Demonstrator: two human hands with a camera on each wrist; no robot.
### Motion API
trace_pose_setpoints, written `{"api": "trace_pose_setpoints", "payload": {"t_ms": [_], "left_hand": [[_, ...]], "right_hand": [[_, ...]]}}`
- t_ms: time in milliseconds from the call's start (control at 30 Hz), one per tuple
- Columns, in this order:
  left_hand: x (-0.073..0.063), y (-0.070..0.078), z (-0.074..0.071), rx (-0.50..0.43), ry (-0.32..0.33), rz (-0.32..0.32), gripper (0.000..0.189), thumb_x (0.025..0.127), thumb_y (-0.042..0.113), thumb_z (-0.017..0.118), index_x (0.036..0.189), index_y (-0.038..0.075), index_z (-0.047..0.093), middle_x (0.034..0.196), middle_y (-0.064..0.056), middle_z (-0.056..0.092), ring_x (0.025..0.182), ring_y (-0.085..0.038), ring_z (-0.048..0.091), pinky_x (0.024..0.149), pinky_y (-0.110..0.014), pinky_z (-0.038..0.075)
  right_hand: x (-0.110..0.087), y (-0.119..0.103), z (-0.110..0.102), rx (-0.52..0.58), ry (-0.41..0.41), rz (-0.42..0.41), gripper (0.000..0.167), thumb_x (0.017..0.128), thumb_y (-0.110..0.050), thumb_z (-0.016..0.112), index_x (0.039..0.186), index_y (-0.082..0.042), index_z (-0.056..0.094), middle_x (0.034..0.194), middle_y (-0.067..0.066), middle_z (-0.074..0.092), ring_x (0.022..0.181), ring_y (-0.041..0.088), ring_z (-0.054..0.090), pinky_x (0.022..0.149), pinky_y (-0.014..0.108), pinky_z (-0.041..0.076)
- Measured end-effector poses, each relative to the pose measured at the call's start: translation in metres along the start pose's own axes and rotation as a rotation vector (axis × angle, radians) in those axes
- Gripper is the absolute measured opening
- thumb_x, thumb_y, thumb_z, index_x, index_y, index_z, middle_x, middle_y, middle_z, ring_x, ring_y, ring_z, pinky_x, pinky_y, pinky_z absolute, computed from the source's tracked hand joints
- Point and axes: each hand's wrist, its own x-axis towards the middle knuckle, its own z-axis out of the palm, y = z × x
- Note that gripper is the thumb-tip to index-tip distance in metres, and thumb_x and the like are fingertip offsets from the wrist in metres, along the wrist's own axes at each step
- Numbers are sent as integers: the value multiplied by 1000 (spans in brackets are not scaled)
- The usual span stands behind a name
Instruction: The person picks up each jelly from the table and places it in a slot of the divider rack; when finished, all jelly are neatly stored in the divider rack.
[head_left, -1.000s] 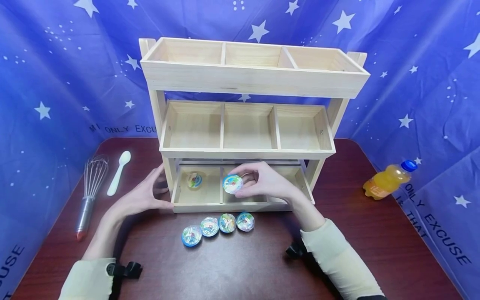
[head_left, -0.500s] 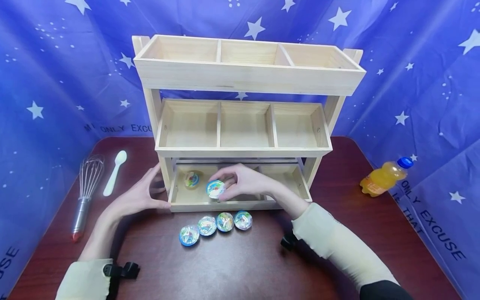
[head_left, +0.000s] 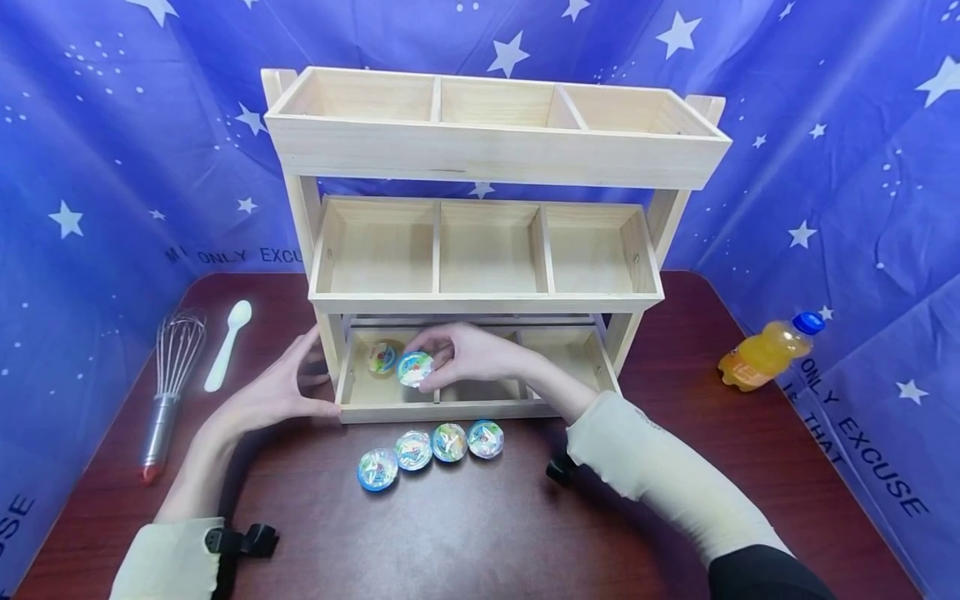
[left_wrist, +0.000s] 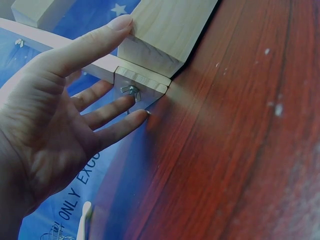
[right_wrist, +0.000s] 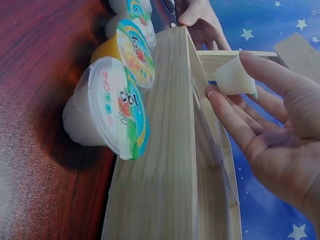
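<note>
Head view: left hand (head_left: 272, 390) spread, right hand (head_left: 474, 354) pinching lidded cup (head_left: 415, 369); curtain (head_left: 847, 192) reads "ONLY EXCUSE"

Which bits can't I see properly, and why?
Head view: part of the bottom middle compartment is behind the right hand; printing on the bottle is too small to read.
Left wrist view: the whisk and spoon are cut off by the bottom edge.
Right wrist view: the top of the held cup mostly faces away; the farthest cup is cut off by the top edge.
</note>
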Motion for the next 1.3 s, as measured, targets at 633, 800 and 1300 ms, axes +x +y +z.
{"api": "trace_pose_setpoints", "payload": {"t_ms": [633, 800, 1300], "left_hand": [[1, 2, -1, 5, -1, 6, 135, 73, 23, 95, 164, 45, -3, 158, -23, 28, 130, -48, 59, 104, -50, 54], [1, 3, -2, 33, 13, 7, 136, 72, 26, 96, 165, 42, -2, 157, -22, 30, 131, -46, 59, 104, -49, 54], [1, 1, -1, 31, 3, -21, 135, 72, 28, 96, 163, 46, -3, 160, -23, 28, 128, -47, 61, 109, -57, 48]], "right_hand": [[30, -1, 5, -153, -59, 10, 52, 83, -17, 86, 129, -3, 67, 113, 11, 74, 97, 11, 69, 88, 20, 58], [35, -2, 8, -213, -78, -18, 49, 82, -15, 86, 126, -2, 68, 112, 11, 75, 97, 12, 69, 88, 17, 57], [41, 0, 14, -332, -121, -8, 46, 83, -12, 85, 124, -1, 68, 115, 12, 76, 103, 15, 69, 87, 15, 54]]}}
